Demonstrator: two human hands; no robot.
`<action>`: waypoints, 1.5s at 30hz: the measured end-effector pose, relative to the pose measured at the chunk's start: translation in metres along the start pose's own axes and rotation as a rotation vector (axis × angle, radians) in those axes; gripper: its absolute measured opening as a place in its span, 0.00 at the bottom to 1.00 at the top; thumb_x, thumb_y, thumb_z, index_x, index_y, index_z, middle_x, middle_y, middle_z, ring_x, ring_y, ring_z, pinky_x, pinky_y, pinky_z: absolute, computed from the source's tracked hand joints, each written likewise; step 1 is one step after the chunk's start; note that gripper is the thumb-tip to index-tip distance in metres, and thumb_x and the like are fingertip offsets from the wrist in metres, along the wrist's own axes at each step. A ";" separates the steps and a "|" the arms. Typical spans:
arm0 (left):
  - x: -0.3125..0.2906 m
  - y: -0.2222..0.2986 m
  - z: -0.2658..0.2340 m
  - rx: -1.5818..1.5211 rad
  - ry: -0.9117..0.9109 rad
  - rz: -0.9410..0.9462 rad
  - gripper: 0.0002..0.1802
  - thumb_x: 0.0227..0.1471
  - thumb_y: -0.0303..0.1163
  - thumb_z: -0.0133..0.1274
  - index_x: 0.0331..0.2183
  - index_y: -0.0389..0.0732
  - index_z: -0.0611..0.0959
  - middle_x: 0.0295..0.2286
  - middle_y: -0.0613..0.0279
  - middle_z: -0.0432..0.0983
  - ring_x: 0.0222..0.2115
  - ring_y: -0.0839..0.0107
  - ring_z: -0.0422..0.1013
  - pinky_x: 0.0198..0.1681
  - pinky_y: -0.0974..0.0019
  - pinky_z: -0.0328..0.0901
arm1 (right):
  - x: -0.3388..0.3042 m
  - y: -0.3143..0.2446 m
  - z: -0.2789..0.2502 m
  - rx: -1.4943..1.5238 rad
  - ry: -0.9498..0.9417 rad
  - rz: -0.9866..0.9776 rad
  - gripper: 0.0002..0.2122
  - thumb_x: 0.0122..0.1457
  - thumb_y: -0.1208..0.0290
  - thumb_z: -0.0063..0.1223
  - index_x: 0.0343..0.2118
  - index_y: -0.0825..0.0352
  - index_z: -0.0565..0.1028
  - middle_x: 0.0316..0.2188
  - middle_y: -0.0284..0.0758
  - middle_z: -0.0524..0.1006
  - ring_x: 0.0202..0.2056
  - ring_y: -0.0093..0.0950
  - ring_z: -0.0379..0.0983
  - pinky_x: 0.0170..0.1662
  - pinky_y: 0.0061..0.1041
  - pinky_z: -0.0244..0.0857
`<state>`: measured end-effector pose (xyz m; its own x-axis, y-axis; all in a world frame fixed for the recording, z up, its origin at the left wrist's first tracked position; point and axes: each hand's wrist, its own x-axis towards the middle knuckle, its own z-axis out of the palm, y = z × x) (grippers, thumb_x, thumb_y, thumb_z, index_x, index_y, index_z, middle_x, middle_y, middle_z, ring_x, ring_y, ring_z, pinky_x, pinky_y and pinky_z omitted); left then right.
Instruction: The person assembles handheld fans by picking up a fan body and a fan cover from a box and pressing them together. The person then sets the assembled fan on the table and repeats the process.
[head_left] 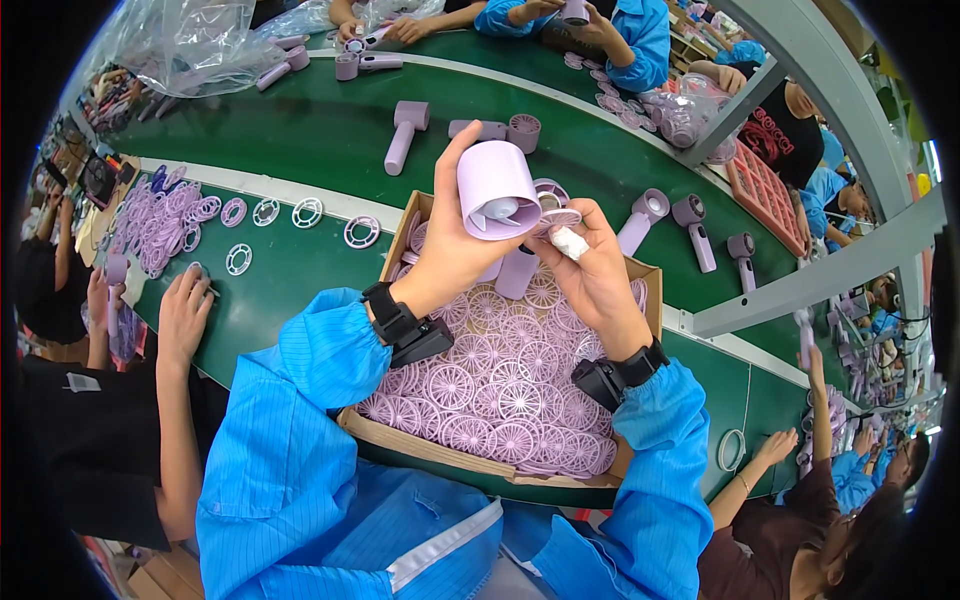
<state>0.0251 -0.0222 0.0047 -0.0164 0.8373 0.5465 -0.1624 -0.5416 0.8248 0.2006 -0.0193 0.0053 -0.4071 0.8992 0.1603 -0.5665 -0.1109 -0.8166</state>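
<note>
From my remote seat I have the left hand [440,235] wrapped around a lilac fan [497,178] and the right hand [597,265] pinching a round grille [558,217] just beside its rim, both above a cardboard box [430,447] full of lilac grilles [500,370]. I see the box on a green worktop [275,290], a heap of rings [160,230] left of it, other fans [402,135] beyond, and co-workers [643,40] around, a grey metal frame [800,288] at right.

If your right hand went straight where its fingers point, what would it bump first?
Probably the fan in the left hand. The right hand, with a disc in its grip, points up and left toward it. The gap's depth is unclear.
</note>
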 end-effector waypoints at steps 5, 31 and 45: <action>0.000 0.000 0.001 0.003 0.014 -0.006 0.55 0.38 0.17 0.63 0.61 0.51 0.48 0.44 0.58 0.65 0.39 0.68 0.72 0.44 0.65 0.69 | -0.001 -0.003 0.001 0.034 0.004 0.029 0.10 0.58 0.81 0.47 0.42 0.66 0.64 0.43 0.36 0.73 0.49 0.29 0.70 0.59 0.38 0.62; -0.002 0.003 0.006 -0.081 0.028 -0.042 0.51 0.39 0.23 0.65 0.59 0.46 0.52 0.48 0.56 0.62 0.48 0.66 0.66 0.49 0.65 0.65 | -0.001 -0.002 0.001 -0.238 0.097 -0.048 0.11 0.59 0.81 0.45 0.45 0.65 0.65 0.43 0.38 0.73 0.45 0.31 0.72 0.51 0.34 0.68; 0.002 -0.001 0.000 0.065 -0.064 0.104 0.54 0.40 0.18 0.63 0.60 0.50 0.48 0.46 0.54 0.63 0.40 0.65 0.74 0.44 0.63 0.70 | 0.002 -0.002 0.001 -0.323 0.018 -0.151 0.08 0.60 0.83 0.42 0.40 0.65 0.66 0.42 0.37 0.72 0.45 0.29 0.71 0.51 0.32 0.68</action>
<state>0.0255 -0.0203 0.0047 0.0333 0.7707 0.6363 -0.0989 -0.6310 0.7695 0.2004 -0.0173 0.0076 -0.3215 0.9030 0.2850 -0.3619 0.1610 -0.9182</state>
